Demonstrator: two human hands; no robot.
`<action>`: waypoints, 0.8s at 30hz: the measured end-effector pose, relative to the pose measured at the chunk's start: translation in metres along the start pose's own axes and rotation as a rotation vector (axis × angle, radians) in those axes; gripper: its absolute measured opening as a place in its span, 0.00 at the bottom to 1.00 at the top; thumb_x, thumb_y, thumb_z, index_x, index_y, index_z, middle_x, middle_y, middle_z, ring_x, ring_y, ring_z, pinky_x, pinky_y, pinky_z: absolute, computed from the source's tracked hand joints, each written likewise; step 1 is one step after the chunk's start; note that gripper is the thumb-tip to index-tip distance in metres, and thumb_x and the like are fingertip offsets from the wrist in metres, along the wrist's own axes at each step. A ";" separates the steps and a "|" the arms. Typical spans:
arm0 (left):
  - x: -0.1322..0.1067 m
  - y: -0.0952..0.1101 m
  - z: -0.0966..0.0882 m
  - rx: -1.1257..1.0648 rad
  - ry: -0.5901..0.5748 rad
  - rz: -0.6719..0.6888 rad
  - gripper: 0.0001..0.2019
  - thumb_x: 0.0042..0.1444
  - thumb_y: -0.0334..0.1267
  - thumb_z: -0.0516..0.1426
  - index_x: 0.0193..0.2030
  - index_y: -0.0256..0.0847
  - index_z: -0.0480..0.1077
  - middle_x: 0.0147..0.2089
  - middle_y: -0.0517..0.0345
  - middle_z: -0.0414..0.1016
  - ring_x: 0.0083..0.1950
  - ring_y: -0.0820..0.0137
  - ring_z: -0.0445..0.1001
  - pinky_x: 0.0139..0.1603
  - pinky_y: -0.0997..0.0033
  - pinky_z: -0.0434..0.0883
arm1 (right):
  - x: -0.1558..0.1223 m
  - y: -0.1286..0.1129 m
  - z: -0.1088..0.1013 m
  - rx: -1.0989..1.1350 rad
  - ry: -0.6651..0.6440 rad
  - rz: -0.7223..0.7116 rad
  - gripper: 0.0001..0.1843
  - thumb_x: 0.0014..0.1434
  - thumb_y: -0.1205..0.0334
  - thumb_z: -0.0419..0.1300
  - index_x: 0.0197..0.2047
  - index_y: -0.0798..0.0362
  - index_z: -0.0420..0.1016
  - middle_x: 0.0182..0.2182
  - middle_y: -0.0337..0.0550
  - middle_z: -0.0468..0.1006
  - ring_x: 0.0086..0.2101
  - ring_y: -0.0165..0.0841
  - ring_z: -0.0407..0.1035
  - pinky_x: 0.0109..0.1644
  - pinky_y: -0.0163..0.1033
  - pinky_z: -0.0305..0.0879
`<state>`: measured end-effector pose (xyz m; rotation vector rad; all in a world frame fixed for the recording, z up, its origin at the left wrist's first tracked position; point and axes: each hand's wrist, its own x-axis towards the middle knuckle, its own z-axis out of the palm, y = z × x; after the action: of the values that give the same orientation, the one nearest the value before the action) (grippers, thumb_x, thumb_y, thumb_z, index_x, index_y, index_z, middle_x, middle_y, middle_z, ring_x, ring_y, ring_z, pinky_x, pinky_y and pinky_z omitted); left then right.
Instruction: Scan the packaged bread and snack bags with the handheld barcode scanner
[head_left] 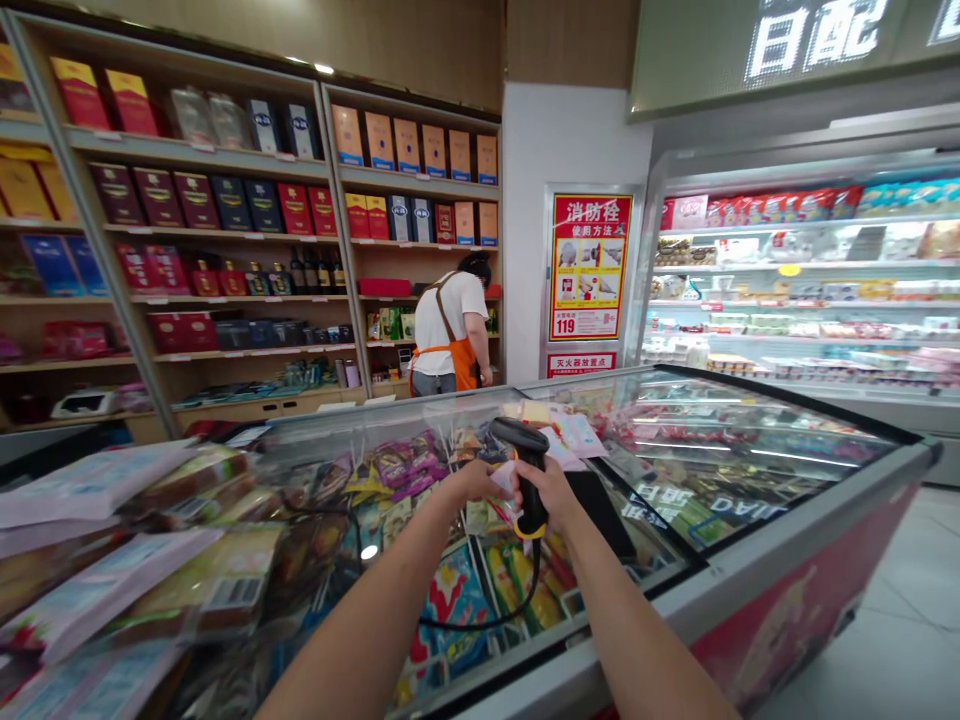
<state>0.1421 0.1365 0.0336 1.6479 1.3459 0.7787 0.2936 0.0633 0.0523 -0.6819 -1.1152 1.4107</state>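
My right hand (553, 492) is wrapped round the grip of a black and yellow barcode scanner (531, 500), held upright over the glass-topped freezer (765, 420). A black cable (534, 580) loops down from its base and off to the left. Beside it, my left hand (474, 482) is closed at the edge of a small pale pink piece (504, 478), paper or packaging, which also touches my right fingers. Just behind the scanner lie pale printed packets (576, 436) on the freezer top, and a flat black object (600, 512) lies to its right.
Packaged foods with pale labels (217, 590) are piled at the left. Colourful frozen packs (457, 600) show beneath the glass. Behind the freezer, a person in an orange apron (450, 330) bends by shelves of boxed bottles (225, 200). A lit chiller (802, 290) stands at the right.
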 end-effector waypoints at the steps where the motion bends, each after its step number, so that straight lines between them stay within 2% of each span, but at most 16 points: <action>1: -0.003 0.000 -0.009 -0.092 -0.042 -0.042 0.12 0.27 0.31 0.66 0.24 0.39 0.72 0.19 0.63 0.72 0.24 0.69 0.72 0.22 0.76 0.67 | 0.000 0.000 0.000 -0.006 0.002 0.006 0.27 0.41 0.48 0.70 0.38 0.55 0.68 0.17 0.32 0.71 0.14 0.26 0.63 0.17 0.33 0.66; 3: -0.007 0.000 -0.030 -0.319 -0.042 -0.065 0.17 0.27 0.31 0.68 0.29 0.38 0.72 0.24 0.60 0.75 0.25 0.68 0.73 0.22 0.74 0.68 | 0.000 0.002 -0.002 -0.019 0.008 0.015 0.26 0.42 0.48 0.70 0.39 0.55 0.68 0.17 0.32 0.71 0.14 0.26 0.63 0.17 0.33 0.65; 4: -0.007 -0.002 -0.039 -0.436 0.021 -0.035 0.19 0.26 0.31 0.68 0.30 0.38 0.72 0.25 0.59 0.76 0.24 0.67 0.74 0.22 0.73 0.69 | 0.001 0.003 -0.003 -0.031 0.006 0.021 0.26 0.42 0.48 0.69 0.39 0.55 0.68 0.18 0.32 0.71 0.14 0.26 0.63 0.17 0.34 0.65; 7: -0.001 -0.010 -0.063 -0.720 0.328 0.091 0.22 0.26 0.30 0.69 0.33 0.39 0.69 0.26 0.60 0.75 0.24 0.69 0.73 0.24 0.70 0.72 | 0.003 0.009 -0.005 -0.098 -0.025 0.040 0.25 0.44 0.48 0.69 0.38 0.54 0.68 0.18 0.32 0.71 0.15 0.27 0.64 0.18 0.35 0.66; 9: 0.007 -0.018 -0.072 -0.850 0.531 0.158 0.23 0.26 0.30 0.68 0.34 0.39 0.69 0.27 0.61 0.75 0.26 0.70 0.74 0.27 0.69 0.73 | 0.003 0.011 -0.005 -0.164 -0.044 0.062 0.23 0.45 0.48 0.68 0.37 0.54 0.67 0.18 0.32 0.71 0.15 0.28 0.64 0.18 0.36 0.66; 12: 0.016 -0.030 -0.076 -0.900 0.721 0.176 0.21 0.26 0.32 0.68 0.31 0.38 0.68 0.26 0.62 0.74 0.26 0.71 0.73 0.28 0.70 0.72 | 0.001 0.011 -0.004 -0.256 -0.037 0.102 0.22 0.45 0.48 0.68 0.35 0.53 0.66 0.17 0.31 0.70 0.15 0.27 0.64 0.17 0.35 0.65; 15: 0.020 -0.036 -0.075 -0.868 0.781 0.150 0.19 0.26 0.36 0.67 0.27 0.37 0.68 0.21 0.64 0.70 0.22 0.74 0.68 0.25 0.73 0.67 | -0.003 0.008 -0.003 -0.320 -0.041 0.135 0.20 0.46 0.49 0.67 0.33 0.53 0.66 0.17 0.31 0.69 0.14 0.27 0.63 0.16 0.34 0.64; 20: 0.022 -0.037 -0.072 -0.830 0.842 0.194 0.19 0.26 0.41 0.67 0.27 0.36 0.68 0.19 0.66 0.68 0.20 0.77 0.64 0.24 0.75 0.63 | -0.007 0.007 -0.004 -0.389 -0.071 0.208 0.18 0.46 0.53 0.68 0.33 0.52 0.66 0.17 0.33 0.70 0.14 0.28 0.63 0.16 0.34 0.63; 24: 0.023 -0.036 -0.070 -0.737 0.883 0.167 0.18 0.28 0.42 0.66 0.27 0.36 0.69 0.18 0.68 0.64 0.20 0.78 0.61 0.23 0.76 0.59 | -0.007 0.010 -0.004 -0.377 -0.125 0.221 0.15 0.47 0.55 0.68 0.30 0.52 0.66 0.16 0.34 0.71 0.14 0.27 0.63 0.15 0.34 0.63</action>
<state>0.0706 0.1768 0.0322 0.8237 1.2171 1.9710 0.2945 0.0583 0.0405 -1.0213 -1.4601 1.4569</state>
